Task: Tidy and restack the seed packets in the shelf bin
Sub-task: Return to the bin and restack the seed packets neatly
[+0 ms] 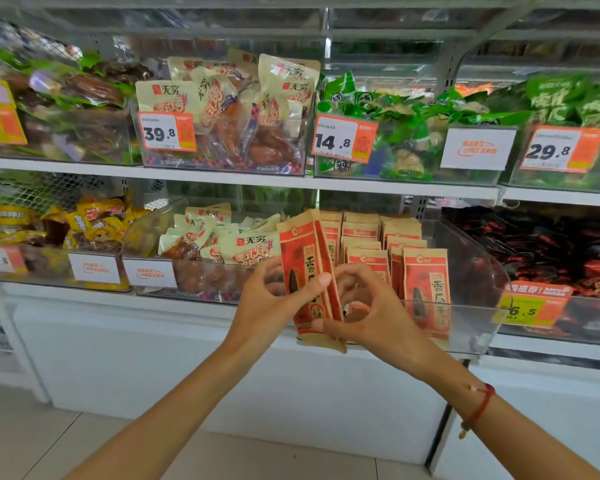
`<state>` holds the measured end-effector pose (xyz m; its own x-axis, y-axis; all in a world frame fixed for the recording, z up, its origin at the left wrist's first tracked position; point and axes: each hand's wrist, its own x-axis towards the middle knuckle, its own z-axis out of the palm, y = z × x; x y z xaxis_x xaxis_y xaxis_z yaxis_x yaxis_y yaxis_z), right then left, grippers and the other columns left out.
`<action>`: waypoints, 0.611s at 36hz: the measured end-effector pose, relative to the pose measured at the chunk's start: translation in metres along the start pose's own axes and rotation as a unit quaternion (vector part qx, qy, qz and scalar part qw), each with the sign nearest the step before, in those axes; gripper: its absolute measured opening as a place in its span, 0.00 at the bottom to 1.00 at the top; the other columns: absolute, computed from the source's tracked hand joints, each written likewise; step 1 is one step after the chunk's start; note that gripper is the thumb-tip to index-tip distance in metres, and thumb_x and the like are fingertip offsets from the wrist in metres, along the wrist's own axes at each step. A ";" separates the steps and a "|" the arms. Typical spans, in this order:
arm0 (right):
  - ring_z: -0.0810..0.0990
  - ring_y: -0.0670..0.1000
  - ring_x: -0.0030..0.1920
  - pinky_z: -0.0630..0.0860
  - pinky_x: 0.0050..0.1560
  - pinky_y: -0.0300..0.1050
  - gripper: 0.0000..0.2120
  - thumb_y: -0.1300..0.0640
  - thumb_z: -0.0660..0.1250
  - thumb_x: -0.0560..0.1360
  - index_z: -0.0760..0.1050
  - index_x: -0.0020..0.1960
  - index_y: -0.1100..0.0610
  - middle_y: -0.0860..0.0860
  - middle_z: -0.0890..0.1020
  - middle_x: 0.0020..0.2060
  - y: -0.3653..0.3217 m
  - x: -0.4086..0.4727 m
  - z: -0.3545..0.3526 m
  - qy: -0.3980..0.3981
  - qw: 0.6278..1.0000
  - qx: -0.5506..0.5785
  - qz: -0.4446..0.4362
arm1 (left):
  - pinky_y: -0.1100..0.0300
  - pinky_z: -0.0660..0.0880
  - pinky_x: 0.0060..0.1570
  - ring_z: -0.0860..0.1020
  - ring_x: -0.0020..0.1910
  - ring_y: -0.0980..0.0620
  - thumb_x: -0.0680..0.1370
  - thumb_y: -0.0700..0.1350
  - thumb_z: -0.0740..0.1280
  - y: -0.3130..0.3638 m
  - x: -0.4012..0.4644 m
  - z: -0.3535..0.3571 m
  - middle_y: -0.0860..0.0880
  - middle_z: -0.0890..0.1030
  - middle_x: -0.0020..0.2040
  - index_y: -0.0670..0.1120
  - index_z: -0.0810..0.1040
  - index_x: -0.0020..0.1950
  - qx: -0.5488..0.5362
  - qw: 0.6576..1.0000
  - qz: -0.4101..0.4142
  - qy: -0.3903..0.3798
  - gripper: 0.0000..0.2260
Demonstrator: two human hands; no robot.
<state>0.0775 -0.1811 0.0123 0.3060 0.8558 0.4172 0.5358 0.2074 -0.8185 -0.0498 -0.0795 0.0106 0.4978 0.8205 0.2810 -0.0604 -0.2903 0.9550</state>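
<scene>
A small stack of tan and red seed packets (303,261) stands upright in front of the clear shelf bin (478,268), tilted slightly left. My left hand (274,299) grips the stack from the left, thumb across the front packet. My right hand (364,313) holds it from the right, thumb at the lower edge and fingers curled behind. More seed packets (378,237) stand in rows inside the bin, and one front packet (426,285) leans against its clear front wall.
A bin of beige snack packs (222,244) sits left of the seed bin, and dark red and black packs (551,247) fill the bin on the right. An orange 6.5 price tag (530,304) hangs there. The upper shelf (243,176) carries more bins.
</scene>
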 end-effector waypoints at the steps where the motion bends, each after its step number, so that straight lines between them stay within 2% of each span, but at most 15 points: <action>1: 0.80 0.48 0.48 0.82 0.45 0.49 0.27 0.57 0.79 0.62 0.70 0.56 0.48 0.46 0.78 0.45 0.000 -0.001 0.001 -0.007 1.000 -0.005 -0.002 | 0.67 0.75 0.45 0.78 0.51 0.61 0.59 0.64 0.74 0.001 0.000 -0.001 0.59 0.79 0.54 0.55 0.73 0.63 0.009 1.000 -0.006 -0.006 0.34; 4: 0.81 0.49 0.49 0.82 0.48 0.50 0.29 0.53 0.79 0.61 0.69 0.56 0.49 0.49 0.78 0.48 -0.003 -0.001 0.001 -0.034 0.999 0.003 0.010 | 0.54 0.78 0.56 0.79 0.56 0.56 0.58 0.67 0.77 0.000 0.003 -0.006 0.56 0.81 0.56 0.57 0.75 0.61 0.001 0.999 -0.034 -0.041 0.35; 6: 0.82 0.51 0.49 0.81 0.51 0.49 0.27 0.51 0.77 0.62 0.69 0.57 0.52 0.54 0.79 0.49 -0.009 0.000 -0.002 -0.059 0.997 0.042 0.031 | 0.53 0.77 0.58 0.80 0.57 0.55 0.61 0.65 0.76 0.004 0.002 -0.012 0.55 0.83 0.55 0.58 0.77 0.60 -0.031 0.992 -0.052 -0.107 0.30; 8: 0.82 0.55 0.50 0.79 0.54 0.50 0.23 0.49 0.74 0.67 0.72 0.57 0.55 0.57 0.80 0.49 -0.013 0.002 -0.006 -0.067 0.992 0.093 0.053 | 0.55 0.75 0.58 0.79 0.59 0.54 0.64 0.64 0.73 0.009 0.003 -0.017 0.54 0.83 0.55 0.55 0.77 0.61 -0.049 0.981 -0.072 -0.172 0.28; 11: 0.82 0.54 0.48 0.76 0.59 0.55 0.16 0.44 0.67 0.71 0.77 0.53 0.54 0.53 0.81 0.45 -0.014 0.003 -0.006 -0.032 0.990 0.124 0.065 | 0.53 0.73 0.61 0.78 0.60 0.52 0.66 0.63 0.70 0.011 0.003 -0.021 0.52 0.83 0.56 0.54 0.77 0.64 -0.043 0.972 -0.088 -0.212 0.28; 14: 0.82 0.52 0.45 0.78 0.54 0.49 0.19 0.42 0.66 0.69 0.79 0.53 0.55 0.52 0.83 0.43 -0.016 0.005 -0.003 0.020 0.989 0.130 0.070 | 0.53 0.73 0.61 0.78 0.60 0.54 0.69 0.58 0.73 0.008 0.001 -0.019 0.53 0.83 0.56 0.56 0.78 0.64 -0.024 0.971 -0.089 -0.223 0.24; 17: 0.83 0.48 0.43 0.78 0.47 0.40 0.20 0.45 0.69 0.67 0.80 0.55 0.55 0.51 0.85 0.43 -0.016 0.008 -0.004 0.053 0.988 0.129 0.066 | 0.55 0.74 0.58 0.80 0.58 0.55 0.65 0.55 0.73 0.006 0.000 -0.016 0.53 0.84 0.55 0.55 0.79 0.61 -0.033 0.973 -0.088 -0.212 0.24; 22: 0.84 0.48 0.46 0.80 0.48 0.42 0.14 0.53 0.68 0.73 0.80 0.56 0.57 0.52 0.85 0.45 -0.014 0.009 -0.007 0.057 0.988 0.133 0.060 | 0.52 0.75 0.60 0.80 0.58 0.55 0.63 0.54 0.75 0.002 0.002 -0.015 0.55 0.84 0.55 0.56 0.79 0.58 -0.039 0.977 -0.088 -0.188 0.24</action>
<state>0.0782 -0.1798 0.0302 0.4494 0.8264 0.3393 0.2682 0.2375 -0.9336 -0.0620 -0.0710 0.0146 0.7887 0.6106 0.0714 -0.0042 -0.1108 0.9938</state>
